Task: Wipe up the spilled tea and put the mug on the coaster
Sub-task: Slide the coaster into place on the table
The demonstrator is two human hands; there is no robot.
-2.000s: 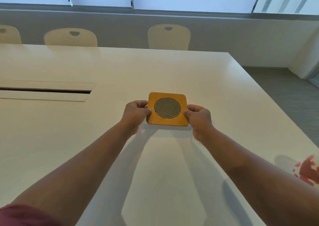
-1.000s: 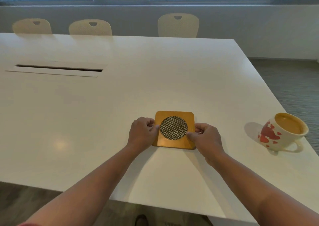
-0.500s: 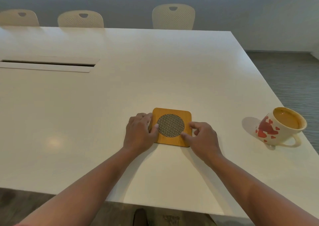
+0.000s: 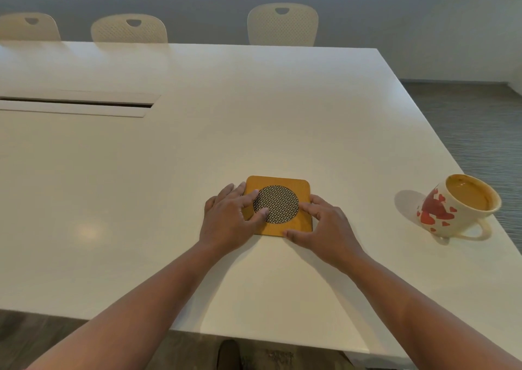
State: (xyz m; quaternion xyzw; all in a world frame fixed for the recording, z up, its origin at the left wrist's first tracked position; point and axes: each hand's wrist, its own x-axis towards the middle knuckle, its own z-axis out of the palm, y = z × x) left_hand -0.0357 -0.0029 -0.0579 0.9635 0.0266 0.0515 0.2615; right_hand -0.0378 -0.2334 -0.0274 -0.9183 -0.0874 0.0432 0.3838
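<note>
Near the front edge of the desk (image 4: 169,158), both forearms reach forward to the coaster (image 4: 279,206). The left grip (image 4: 228,223) is spread flat over its left edge, thumb on the mesh disc. The right grip (image 4: 327,228) is loosely arched, fingertips on the right edge, thumb at the near corner. The square coaster lies flat, mesh up, turned slightly clockwise. The mug (image 4: 452,208) stands well apart to the right, handle towards the near right.

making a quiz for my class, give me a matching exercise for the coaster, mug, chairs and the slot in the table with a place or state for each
Things: 1 coaster; 2 mug; 3 chairs; 4 slot
Places or states: a beyond the table's far edge; b near the table's right edge, holding tan drink; c recessed in the tabletop, far left; d flat, left hand and right hand touching it
Pairs: 1-d; 2-b; 3-a; 4-c
</note>
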